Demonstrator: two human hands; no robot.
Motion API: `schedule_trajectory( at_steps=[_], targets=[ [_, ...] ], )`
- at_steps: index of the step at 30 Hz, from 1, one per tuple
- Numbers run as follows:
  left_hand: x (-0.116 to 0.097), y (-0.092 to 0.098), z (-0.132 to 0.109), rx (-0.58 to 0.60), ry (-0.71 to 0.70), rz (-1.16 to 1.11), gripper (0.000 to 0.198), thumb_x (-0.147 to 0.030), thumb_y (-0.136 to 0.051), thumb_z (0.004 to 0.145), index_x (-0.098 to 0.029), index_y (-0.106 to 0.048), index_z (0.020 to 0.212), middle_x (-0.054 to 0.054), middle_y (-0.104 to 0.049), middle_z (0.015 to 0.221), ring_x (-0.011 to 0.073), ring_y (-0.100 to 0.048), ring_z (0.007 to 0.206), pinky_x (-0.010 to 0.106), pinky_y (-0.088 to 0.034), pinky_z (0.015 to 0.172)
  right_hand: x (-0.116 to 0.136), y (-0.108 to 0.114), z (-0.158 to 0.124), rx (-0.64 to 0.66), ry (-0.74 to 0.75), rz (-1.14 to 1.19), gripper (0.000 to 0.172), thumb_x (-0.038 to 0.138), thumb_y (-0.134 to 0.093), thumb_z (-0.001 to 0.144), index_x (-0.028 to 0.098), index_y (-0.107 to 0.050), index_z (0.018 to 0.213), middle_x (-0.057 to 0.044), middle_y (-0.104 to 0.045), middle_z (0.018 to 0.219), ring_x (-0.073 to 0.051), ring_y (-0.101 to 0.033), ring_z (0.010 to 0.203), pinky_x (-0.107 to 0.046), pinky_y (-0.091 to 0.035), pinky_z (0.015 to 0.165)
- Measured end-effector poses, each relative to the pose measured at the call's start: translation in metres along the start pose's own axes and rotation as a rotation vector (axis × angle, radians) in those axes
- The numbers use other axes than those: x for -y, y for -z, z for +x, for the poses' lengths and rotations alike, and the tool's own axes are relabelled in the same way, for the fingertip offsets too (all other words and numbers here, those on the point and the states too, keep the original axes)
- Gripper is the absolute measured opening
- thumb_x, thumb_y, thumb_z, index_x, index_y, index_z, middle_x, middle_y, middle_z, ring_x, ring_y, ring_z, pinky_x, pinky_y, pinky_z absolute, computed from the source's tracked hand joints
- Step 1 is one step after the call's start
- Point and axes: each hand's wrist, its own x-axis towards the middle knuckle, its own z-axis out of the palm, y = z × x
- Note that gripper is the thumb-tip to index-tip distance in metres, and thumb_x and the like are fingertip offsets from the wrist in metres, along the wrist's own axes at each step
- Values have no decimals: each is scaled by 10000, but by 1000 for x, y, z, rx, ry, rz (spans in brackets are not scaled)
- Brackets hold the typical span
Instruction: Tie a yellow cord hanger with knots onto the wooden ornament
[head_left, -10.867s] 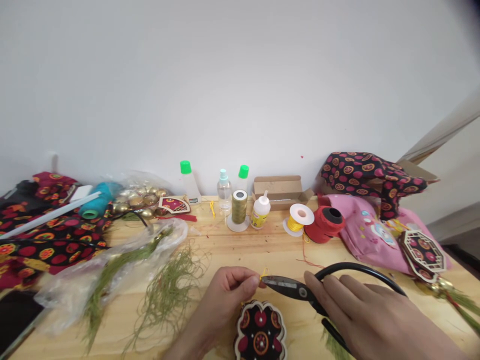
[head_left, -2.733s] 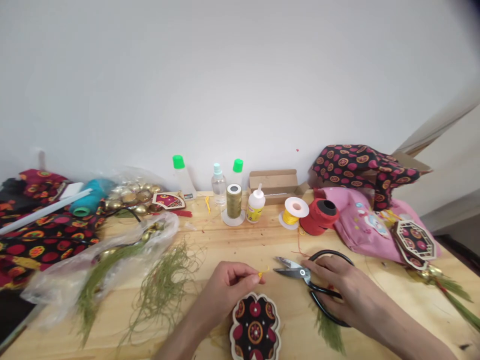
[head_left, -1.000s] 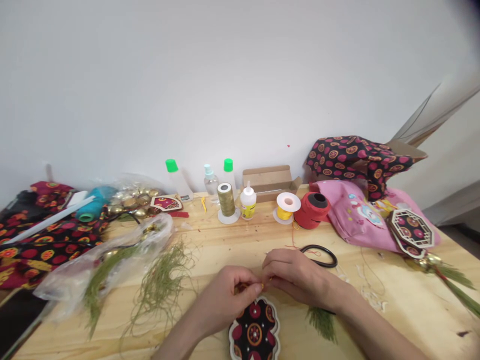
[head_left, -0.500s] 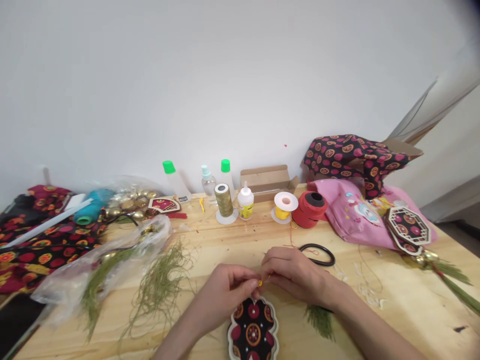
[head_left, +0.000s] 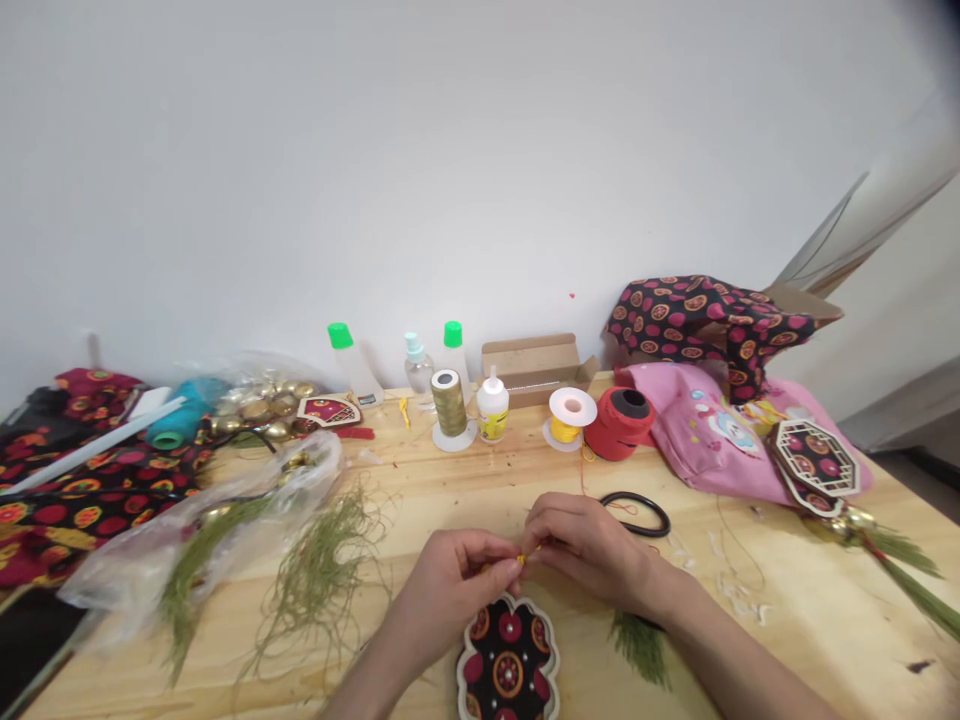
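Note:
My left hand [head_left: 474, 572] pinches a small piece of yellow cord [head_left: 521, 560] between thumb and forefinger. Against it, my right hand [head_left: 581, 545] is closed too, its fingertips on the same cord. Just below the hands lies a scalloped ornament [head_left: 508, 660] with a pale rim, covered in dark cloth with red and orange rounds and small pearly dots. A green tassel [head_left: 640, 645] sticks out from under my right wrist. Beyond that wrist are black-handled scissors [head_left: 637, 513], their blades mostly hidden.
Behind stand a yellow cord spool [head_left: 570, 418], a red thread cone [head_left: 621, 424], a glue bottle [head_left: 493, 408] and an olive thread spool [head_left: 450, 403]. Loose green threads [head_left: 322, 565] and a plastic bag [head_left: 127, 570] lie left. A pink pouch [head_left: 690, 430] sits right, bearing an octagonal ornament [head_left: 817, 458].
Both hands keep their pinch on the yellow cord, with only slight finger movement. The yellow bit has shifted a little upward between the fingertips. The view has tilted very slightly.

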Motion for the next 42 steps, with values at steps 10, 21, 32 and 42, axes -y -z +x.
schedule_trajectory(
  at_steps=[10, 21, 32, 42],
  targets=[
    [-2, -1, 3, 36, 26, -44, 158, -245, -547, 680, -111, -626, 658, 20, -608, 592, 91, -483, 514, 194, -349, 497, -2, -5, 0, -17, -103, 188, 79, 173, -483, 769, 145, -556, 755, -17, -543, 714, -87, -490, 619, -196, -385, 573],
    [3, -1, 2, 59, 80, -271, 116, -193, -556, 668, -100, -607, 621, -1, -558, 540, 60, -419, 478, 181, -311, 488, -5, -4, 0, -63, 22, 214, 79, 202, -528, 755, 155, -590, 766, -30, -583, 707, -100, -517, 681, -205, -403, 626],
    [3, -2, 4, -38, 50, -228, 135, -236, -621, 619, -110, -642, 661, 25, -632, 586, 89, -487, 508, 201, -376, 522, -4, -6, -1, -140, 40, 115, 67, 162, -523, 748, 162, -590, 759, -37, -596, 692, -117, -512, 674, -235, -408, 620],
    [8, -2, 4, -35, 13, -290, 106, -208, -626, 618, -118, -658, 665, 34, -648, 605, 85, -496, 498, 195, -380, 506, 4, -6, 1, -224, -11, 139, 91, 204, -506, 752, 155, -577, 724, -38, -568, 649, -117, -505, 611, -233, -406, 560]
  ],
)
